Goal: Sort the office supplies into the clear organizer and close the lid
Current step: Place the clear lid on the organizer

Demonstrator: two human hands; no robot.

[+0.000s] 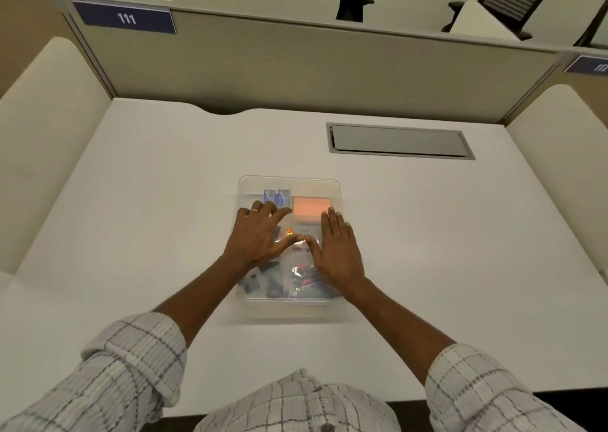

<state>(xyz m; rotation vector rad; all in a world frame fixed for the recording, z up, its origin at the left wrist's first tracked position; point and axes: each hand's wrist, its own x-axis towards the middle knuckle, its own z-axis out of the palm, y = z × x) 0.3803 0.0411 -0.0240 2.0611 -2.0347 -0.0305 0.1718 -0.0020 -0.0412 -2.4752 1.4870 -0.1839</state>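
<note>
The clear organizer [287, 300] stands on the white counter [131, 208], near its middle and directly in front of the person. Its transparent lid [316, 186] lies on top of it; I cannot tell if it is fully clicked shut. Both hands are laid flat on the lid with straight fingers and hold nothing. The left hand [258, 236] presses on the left half and the right hand [337, 247] on the right half, and the two thumbs almost meet in the middle. Through the plastic, a pad of orange sticky notes [311, 208] shows in the far right compartment, two small blue packets [275, 196] in the far left one, and dark clips [263, 283] in the near part. A grey hatch [399, 140] is set in the counter farther back on the right.
</note>
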